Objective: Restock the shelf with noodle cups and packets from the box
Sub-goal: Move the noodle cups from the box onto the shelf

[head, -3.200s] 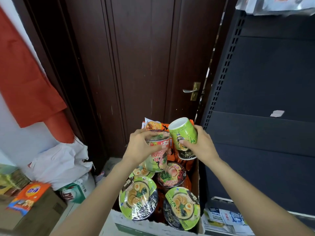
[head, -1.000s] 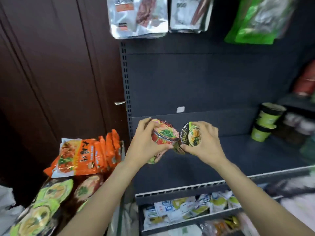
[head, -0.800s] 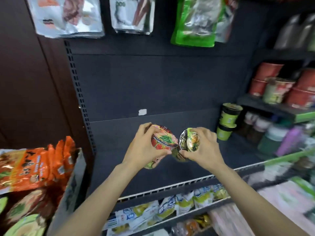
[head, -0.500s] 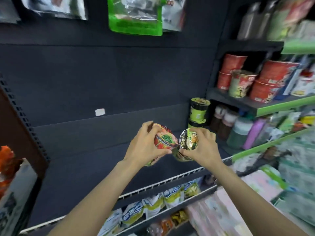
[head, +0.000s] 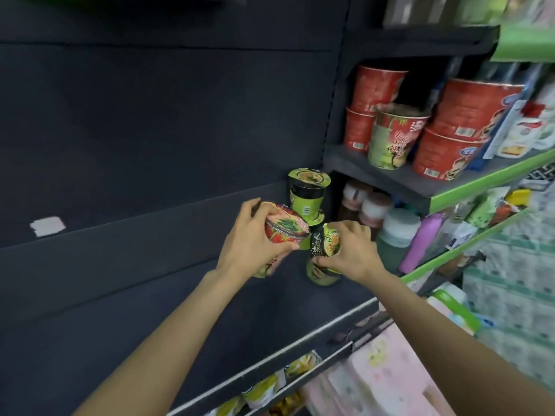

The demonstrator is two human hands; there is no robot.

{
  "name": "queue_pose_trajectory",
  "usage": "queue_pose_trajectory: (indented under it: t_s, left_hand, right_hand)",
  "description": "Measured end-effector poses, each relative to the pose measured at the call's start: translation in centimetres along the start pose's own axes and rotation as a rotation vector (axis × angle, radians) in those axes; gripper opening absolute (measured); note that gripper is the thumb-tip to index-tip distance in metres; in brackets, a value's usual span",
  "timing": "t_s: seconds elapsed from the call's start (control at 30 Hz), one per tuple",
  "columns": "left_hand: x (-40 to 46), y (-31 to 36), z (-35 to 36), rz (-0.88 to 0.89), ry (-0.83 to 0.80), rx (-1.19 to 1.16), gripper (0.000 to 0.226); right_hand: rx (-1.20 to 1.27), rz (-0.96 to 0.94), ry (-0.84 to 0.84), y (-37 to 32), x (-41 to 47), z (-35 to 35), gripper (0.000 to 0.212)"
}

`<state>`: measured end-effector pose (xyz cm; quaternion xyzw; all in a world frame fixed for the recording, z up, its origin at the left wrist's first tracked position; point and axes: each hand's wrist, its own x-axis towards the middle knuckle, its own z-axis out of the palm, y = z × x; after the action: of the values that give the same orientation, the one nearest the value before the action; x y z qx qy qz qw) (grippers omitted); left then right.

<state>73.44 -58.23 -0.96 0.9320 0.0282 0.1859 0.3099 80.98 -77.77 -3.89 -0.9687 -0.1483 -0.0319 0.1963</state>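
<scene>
My left hand (head: 249,244) grips a red-and-green noodle cup (head: 75,229) tilted with its lid facing me, held over the dark shelf (head: 150,295). My right hand (head: 350,255) grips a small green noodle cup (head: 326,246) by its top, low over the shelf at its right end. Just behind them two green cups (head: 307,192) stand stacked against the shelf's right wall. The box is out of view.
A higher shelf (head: 390,178) on the right holds red noodle bowls (head: 468,115) and a green-red cup (head: 393,136). Bottles (head: 396,232) stand below it. Packets (head: 267,388) fill the rack under the dark shelf. A white tag (head: 48,226) sticks on the back panel.
I have turned from the box to the right along the shelf. Both hands carried their cups rightward and down, close to the stacked green cups.
</scene>
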Motion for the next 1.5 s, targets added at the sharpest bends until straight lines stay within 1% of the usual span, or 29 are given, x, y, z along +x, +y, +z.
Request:
queue_pose_trajectory:
  t_s: [0.2,0.47,0.63,0.7,0.77,0.87,0.93,1.0,1.07,1.13,1.2,1.23,1.33,1.4,1.5]
  left_hand:
    - [2.3,1.4,3.9,-0.086,0.019,-0.018,0.07]
    - [1.9,3.9,8.0,-0.206,0.1,-0.053,0.07]
    - [0.9,5.4,9.4,-0.251,0.162,-0.057,0.069]
    - [0.6,5.8,9.8,-0.262,0.169,-0.068,0.067]
    - [0.4,6.3,10.1,-0.265,0.181,-0.075,0.066]
    - [0.7,7.1,10.3,-0.259,0.207,-0.107,0.066]
    - [1.1,7.8,10.4,-0.238,0.217,-0.148,0.064]
    - [1.6,8.7,10.7,-0.218,0.214,-0.189,0.063]
    - [2.1,9.5,11.3,-0.201,0.215,-0.228,0.063]
    - [2.5,10.0,11.9,-0.189,0.219,-0.257,0.064]
    - [2.9,10.3,12.6,-0.182,0.191,-0.278,0.063]
    - [3.1,10.3,12.8,-0.178,0.165,-0.292,0.062]
    - [3.4,10.2,13.2,-0.173,0.029,-0.312,0.058]
    - [3.5,9.8,13.1,-0.176,-0.066,-0.264,0.057]
    - [3.5,9.2,13.0,-0.166,-0.109,-0.179,0.058]
  right_hand:
    - [-0.025,-0.008,-0.142,3.5,3.0,0.9,0.086]
    - [-0.096,-0.117,-0.309,8.3,4.6,1.5,0.084]
    - [-0.009,-0.192,-0.371,10.6,4.6,2.9,0.084]
    - [0.024,-0.235,-0.386,10.9,4.9,3.1,0.088]
    - [0.139,-0.258,-0.35,10.9,5.1,2.7,0.091]
    - [0.5,-0.302,-0.297,10.8,5.3,0.7,0.093]
    - [0.699,-0.341,-0.322,10.6,5.0,-1.0,0.094]
    - [0.796,-0.376,-0.312,10.5,4.8,-2.1,0.094]
    - [0.826,-0.391,-0.26,10.6,4.7,-2.8,0.088]
    - [0.833,-0.406,-0.211,11.1,4.8,-3.3,0.076]
    - [0.82,-0.413,-0.179,11.8,4.9,-3.4,0.063]
    - [0.804,-0.404,-0.165,12.1,4.9,-3.4,0.06]
    - [0.753,-0.367,-0.129,13.4,5.1,-3.1,0.062]
    - [0.698,-0.376,-0.121,14.2,5.0,-3.0,0.065]
    - [0.622,-0.38,-0.116,14.6,4.8,-2.9,0.064]
